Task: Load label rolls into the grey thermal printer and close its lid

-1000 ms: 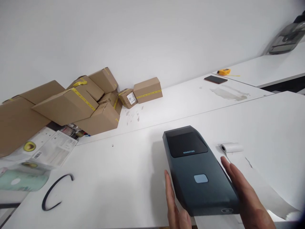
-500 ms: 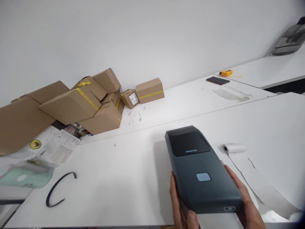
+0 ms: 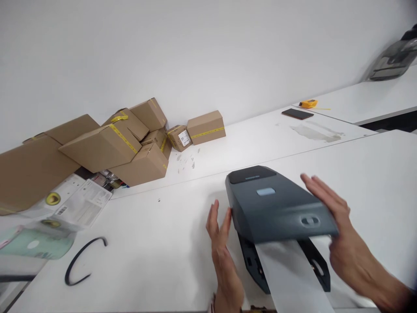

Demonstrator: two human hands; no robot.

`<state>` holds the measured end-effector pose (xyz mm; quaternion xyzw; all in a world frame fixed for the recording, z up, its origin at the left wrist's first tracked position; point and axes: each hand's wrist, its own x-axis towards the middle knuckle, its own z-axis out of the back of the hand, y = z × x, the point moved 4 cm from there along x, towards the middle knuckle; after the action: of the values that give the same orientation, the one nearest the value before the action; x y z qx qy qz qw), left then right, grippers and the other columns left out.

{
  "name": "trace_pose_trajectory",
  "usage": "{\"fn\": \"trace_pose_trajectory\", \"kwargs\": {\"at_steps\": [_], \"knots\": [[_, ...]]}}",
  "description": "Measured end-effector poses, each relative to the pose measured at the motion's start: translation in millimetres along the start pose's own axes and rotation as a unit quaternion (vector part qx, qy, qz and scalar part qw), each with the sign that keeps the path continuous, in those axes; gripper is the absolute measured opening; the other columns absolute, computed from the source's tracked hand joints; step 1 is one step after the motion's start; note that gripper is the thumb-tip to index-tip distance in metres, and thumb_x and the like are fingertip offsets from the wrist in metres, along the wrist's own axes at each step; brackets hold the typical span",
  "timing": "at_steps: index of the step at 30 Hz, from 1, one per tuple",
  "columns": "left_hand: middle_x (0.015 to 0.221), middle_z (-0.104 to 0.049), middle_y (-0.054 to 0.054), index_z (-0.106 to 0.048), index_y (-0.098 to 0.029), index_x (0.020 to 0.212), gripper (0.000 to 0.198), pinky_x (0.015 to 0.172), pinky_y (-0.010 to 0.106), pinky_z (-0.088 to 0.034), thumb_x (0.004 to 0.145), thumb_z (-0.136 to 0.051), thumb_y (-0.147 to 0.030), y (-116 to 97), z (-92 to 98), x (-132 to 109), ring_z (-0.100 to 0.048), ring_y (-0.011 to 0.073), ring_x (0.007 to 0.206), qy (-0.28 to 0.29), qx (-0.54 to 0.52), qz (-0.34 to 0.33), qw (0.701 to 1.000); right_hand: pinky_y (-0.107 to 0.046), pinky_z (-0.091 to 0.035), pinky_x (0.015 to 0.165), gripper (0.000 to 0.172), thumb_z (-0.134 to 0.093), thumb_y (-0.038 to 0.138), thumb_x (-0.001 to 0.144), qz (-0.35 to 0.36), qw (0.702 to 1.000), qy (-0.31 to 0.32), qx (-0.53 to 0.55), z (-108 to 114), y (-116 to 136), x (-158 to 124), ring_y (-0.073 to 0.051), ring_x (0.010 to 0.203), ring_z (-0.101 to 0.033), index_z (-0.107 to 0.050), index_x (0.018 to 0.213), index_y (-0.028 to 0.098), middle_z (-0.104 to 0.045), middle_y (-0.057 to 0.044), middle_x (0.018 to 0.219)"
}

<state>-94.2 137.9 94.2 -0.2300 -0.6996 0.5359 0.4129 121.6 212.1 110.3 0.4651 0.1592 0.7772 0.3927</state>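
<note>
A dark blue-grey label printer is on the white table in front of me, its top cover raised at the near end. Below the cover, the black base shows, and a white paper strip runs out toward me. My left hand is at the printer's left side, fingers spread, a fingertip at the cover's edge. Along the right side, my right hand has its fingers stretched out and its palm against or close to the cover's corner; its thumb is partly hidden.
Several cardboard boxes are piled at the back left against the wall. A black curved band and printed packaging lie on the left. A phone-like dark slab and yellow tape measure lie at the back right.
The printer's cover has tilted up, exposing the base. Both hands have moved from gripping the printer to spread fingers at its sides. The white paper roll is now hidden from view.
</note>
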Motion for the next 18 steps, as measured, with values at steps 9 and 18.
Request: {"fn": "trace_pose_trajectory", "kwargs": {"at_steps": [9, 18], "knots": [[0.160, -0.045, 0.008, -0.049, -0.027, 0.149, 0.060, 0.121, 0.042, -0.036, 0.094, -0.062, -0.047, 31, -25.9, 57, -0.039, 0.0285, 0.149, 0.043, 0.091, 0.124, 0.987, -0.048, -0.052, 0.097, 0.057, -0.025, 0.061, 0.105, -0.038, 0.993, -0.065, 0.096, -6, 6, 133, -0.030, 0.115, -0.064, -0.058, 0.135, 0.026, -0.068, -0.010, 0.126], [0.156, -0.051, 0.015, -0.034, -0.021, 0.157, 0.073, 0.119, 0.044, -0.037, 0.094, -0.062, -0.044, 42, -27.6, 51, -0.045, 0.0292, 0.146, 0.101, 0.098, 0.165, 0.976, -0.042, -0.054, 0.094, 0.039, -0.047, 0.060, 0.100, -0.134, 0.977, -0.136, 0.092, 10, -6, 110, -0.027, 0.108, -0.067, -0.063, 0.115, 0.028, -0.070, -0.008, 0.114]]}}
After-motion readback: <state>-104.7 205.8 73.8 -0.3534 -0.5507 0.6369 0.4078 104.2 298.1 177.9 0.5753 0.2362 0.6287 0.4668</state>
